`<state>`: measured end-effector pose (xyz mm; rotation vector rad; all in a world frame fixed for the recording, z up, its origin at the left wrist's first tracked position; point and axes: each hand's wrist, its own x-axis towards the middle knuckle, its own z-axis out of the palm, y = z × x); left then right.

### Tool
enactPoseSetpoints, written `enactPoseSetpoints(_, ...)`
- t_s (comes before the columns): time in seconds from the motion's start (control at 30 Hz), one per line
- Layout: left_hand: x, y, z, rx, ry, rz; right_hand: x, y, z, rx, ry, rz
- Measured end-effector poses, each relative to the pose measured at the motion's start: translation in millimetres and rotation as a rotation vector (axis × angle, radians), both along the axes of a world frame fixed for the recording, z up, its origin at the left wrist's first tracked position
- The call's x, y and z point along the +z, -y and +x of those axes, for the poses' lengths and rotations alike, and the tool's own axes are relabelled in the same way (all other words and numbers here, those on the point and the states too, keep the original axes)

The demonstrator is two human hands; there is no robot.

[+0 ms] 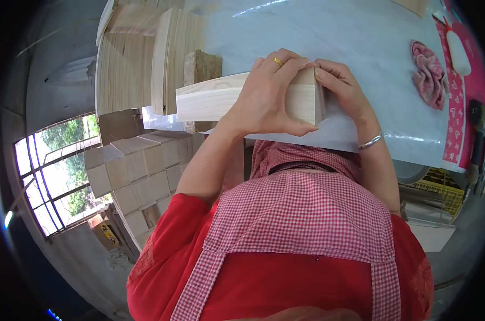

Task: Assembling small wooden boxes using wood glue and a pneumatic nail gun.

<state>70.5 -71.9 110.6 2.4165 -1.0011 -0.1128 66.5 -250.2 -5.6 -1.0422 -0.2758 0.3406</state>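
A long, pale wooden box (208,105) lies crosswise in front of me, close to the table's near edge. My left hand (269,91) spans its right part from above, with the fingers over the far side and the thumb at the near right corner. At the right end, my right hand (345,88) has its thumb and fingers closed on the far corner, where the two hands meet. A thin, brownish edge (320,99) shows along that end; whether it is a separate panel I cannot tell. Near the box's left part stands a rough brown block (202,67), partly hidden by it.
Wooden boxes or boards (126,69) stand stacked at the left on the pale-covered table (306,32). More blocks (141,166) are piled below left. To the right lie a crumpled pink cloth (430,75), a white bottle (458,53) and a brush (475,120). A yellow crate (443,187) sits lower right.
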Motion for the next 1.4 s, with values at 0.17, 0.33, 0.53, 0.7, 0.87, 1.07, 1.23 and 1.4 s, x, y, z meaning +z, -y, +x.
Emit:
enactPoseSetpoints(0.17,2,0,1,0.005,-0.016,0.015,-1,-1,-1,-0.023,-0.008,0.000)
enactPoseSetpoints(0.33,2,0,4,0.003,-0.017,0.034,5,8,-2,0.004,0.028,-0.031)
enactPoseSetpoints(0.53,-1,-2,5,0.000,0.016,0.033,16,22,-16,-0.016,0.219,-0.250)
enactPoseSetpoints(0.7,-2,-2,5,-0.006,0.018,0.041,14,21,-17,-0.012,0.173,-0.276)
enactPoseSetpoints(0.87,0,-1,3,0.003,0.031,0.047,12,19,-17,-0.004,0.167,-0.291)
enactPoseSetpoints(1.07,0,1,2,0.012,0.020,0.059,25,23,-27,-0.075,0.275,-0.343)
enactPoseSetpoints(1.23,-2,0,3,0.011,0.026,0.034,26,14,-54,-0.291,0.415,-0.429)
enactPoseSetpoints(1.4,-3,-2,5,-0.003,0.034,0.024,42,2,-82,-0.338,0.385,-0.471)
